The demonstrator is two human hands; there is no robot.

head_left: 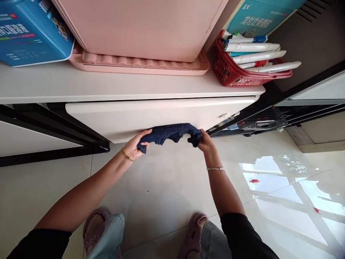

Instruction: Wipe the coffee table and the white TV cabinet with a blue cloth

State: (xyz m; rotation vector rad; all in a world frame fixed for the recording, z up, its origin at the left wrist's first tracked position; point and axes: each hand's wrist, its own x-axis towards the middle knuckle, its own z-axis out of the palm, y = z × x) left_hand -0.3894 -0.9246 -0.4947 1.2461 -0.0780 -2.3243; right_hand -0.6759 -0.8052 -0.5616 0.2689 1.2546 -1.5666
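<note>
A dark blue cloth [172, 133] with a ragged lower edge stretches between my two hands, in front of the white cabinet front [151, 111]. My left hand [137, 144] is closed round its left end, thumb on top. At the other end, my right hand [206, 141] grips the cloth with the fingers partly hidden behind it. The cloth is bunched and sags a little in the middle. Whether it touches the cabinet front, I cannot tell.
On the white top [134, 84] stand a blue box [35, 39], a pink container [142, 28] on a pink tray [140, 68], and a red basket [231, 73] of markers. My feet in purple slippers [192, 235] stand on the glossy tiled floor [151, 201].
</note>
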